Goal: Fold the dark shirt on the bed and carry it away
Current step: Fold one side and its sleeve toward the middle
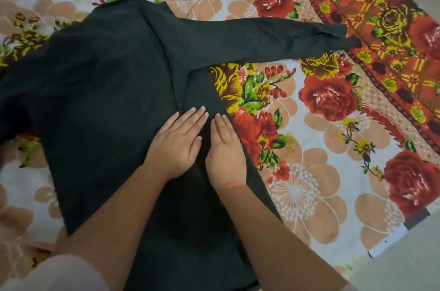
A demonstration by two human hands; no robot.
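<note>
The dark shirt (104, 91) lies spread flat on the bed, back side up. One long sleeve (262, 38) stretches out to the right, its cuff with a button near the bedspread's red border. My left hand (177, 143) rests flat on the shirt's body, fingers together and extended. My right hand (225, 148) lies flat beside it, close to the shirt's right side edge, pressing the cloth. Neither hand grips the fabric. The other sleeve runs off the left edge of the view.
The bed is covered by a floral bedspread (321, 124) with red roses and peach flowers and a red-and-yellow patterned border (381, 36) along the right. The bed's corner and pale floor (409, 257) show at the bottom right.
</note>
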